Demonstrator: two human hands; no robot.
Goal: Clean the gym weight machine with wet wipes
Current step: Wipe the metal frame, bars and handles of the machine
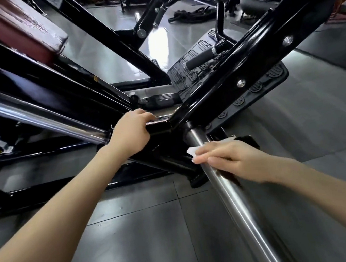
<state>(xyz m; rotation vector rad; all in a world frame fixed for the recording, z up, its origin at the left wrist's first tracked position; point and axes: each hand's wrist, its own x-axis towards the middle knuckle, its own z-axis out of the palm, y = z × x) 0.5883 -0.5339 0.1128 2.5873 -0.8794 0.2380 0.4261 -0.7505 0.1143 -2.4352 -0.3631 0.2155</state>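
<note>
The black steel weight machine (235,61) fills the view, its beams meeting at a joint in the middle. My left hand (131,132) grips the short black stub at that joint. A chrome weight bar (233,192) runs from the joint down toward the lower right. My right hand (232,160) lies over the upper part of this bar and holds a white wet wipe (193,151) against it, with fingers wrapped over the wipe. Most of the wipe is hidden under the hand.
A second chrome bar (39,116) slants in from the left. A dark red pad (16,27) sits at upper left. A patterned black footplate (248,89) and a foam-grip handle (201,59) lie behind the joint. Grey floor tiles (146,239) spread below.
</note>
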